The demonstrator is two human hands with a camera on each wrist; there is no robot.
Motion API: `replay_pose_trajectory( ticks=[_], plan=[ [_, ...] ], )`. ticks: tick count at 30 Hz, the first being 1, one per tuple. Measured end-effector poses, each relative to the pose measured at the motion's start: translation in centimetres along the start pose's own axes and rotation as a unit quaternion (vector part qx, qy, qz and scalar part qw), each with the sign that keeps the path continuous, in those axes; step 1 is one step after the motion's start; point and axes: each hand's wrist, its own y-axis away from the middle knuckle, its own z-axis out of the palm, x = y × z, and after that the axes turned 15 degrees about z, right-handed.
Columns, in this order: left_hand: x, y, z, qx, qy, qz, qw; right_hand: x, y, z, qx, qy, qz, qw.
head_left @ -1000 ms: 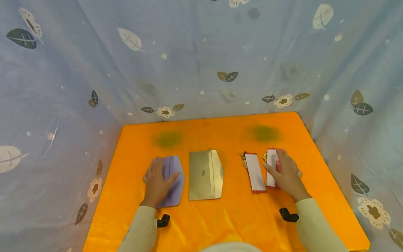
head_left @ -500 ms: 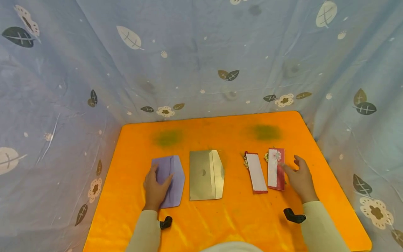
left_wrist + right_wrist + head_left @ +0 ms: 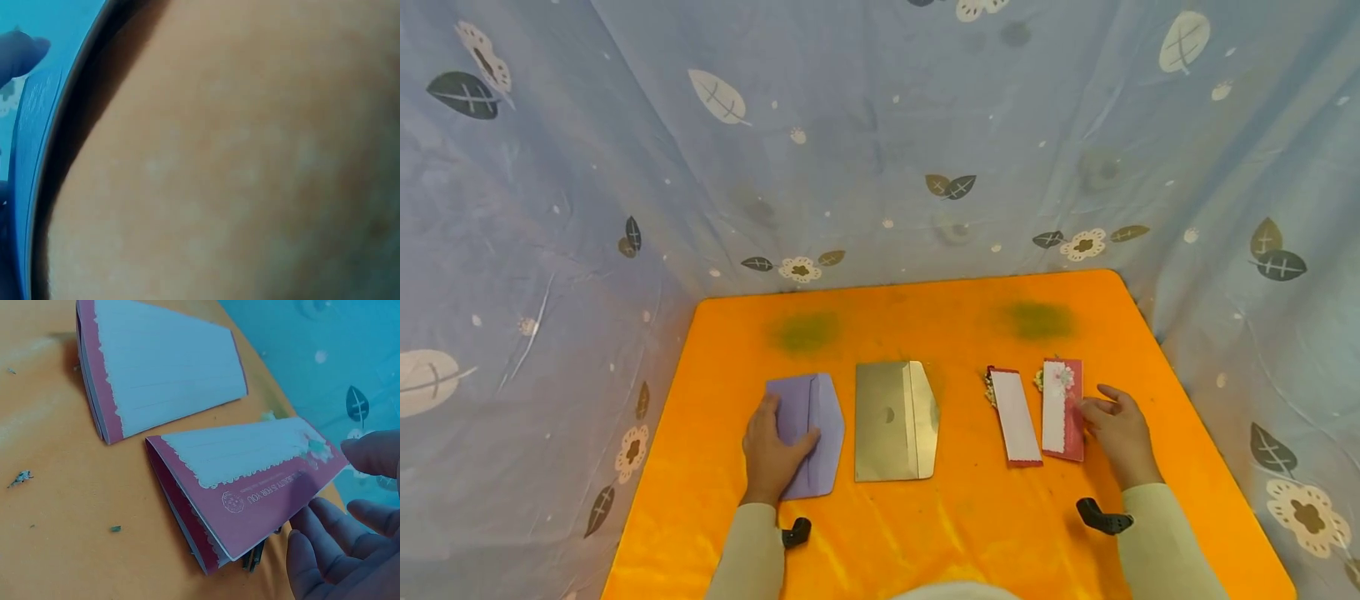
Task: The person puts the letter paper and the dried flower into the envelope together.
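Dotting orange table (image 3: 955, 525) — cards (image 3: 1057, 421), perhaps — curtain (image 3: 880, 150) behind

"BEAUTY IS FOR YOU" on red card (image 3: 251, 487)

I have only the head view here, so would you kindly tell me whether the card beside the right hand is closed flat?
Observer: It is not; the right wrist view shows the folded panels of the right-hand card standing apart at the end farther from its flower.
Operator: Thank you. Is anything sticking out beneath it that I would miss from above?
Observer: Yes, some dark stem-like pieces stick out from under its long edge, on the side toward the right hand.
Operator: And might there be any print on its front?
Observer: There is lettering on the red part; I can read "BEAUTY IS FOR YOU", but the finer line is too small to make out.
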Motion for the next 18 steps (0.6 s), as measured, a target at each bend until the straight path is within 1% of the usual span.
replay_pose_trajectory(
  ticks=[3, 8, 12, 18],
  plan=[
    [0.26, -0.07, -0.02, -0.011, -0.004, -0.004, 0.9999, 0.18, -0.13, 0.05, 0.000, -0.001, 0.005, 1.000],
    [0.55, -0.24, 0.06, -0.024, -0.009, -0.019, 0.9995, 0.11, -0.40, 0.14, 0.008, 0.015, -0.001, 1.000],
    [0.51, -0.17, 0.12, -0.022, -0.016, -0.018, 0.9995, 0.24, -0.42, 0.16, 0.005, 0.024, -0.010, 1.000],
    [0.48, 0.23, -0.03, -0.007, -0.017, -0.002, 0.9998, 0.65, -0.30, 0.09, -0.007, 0.020, -0.014, 1.000]
  ],
)
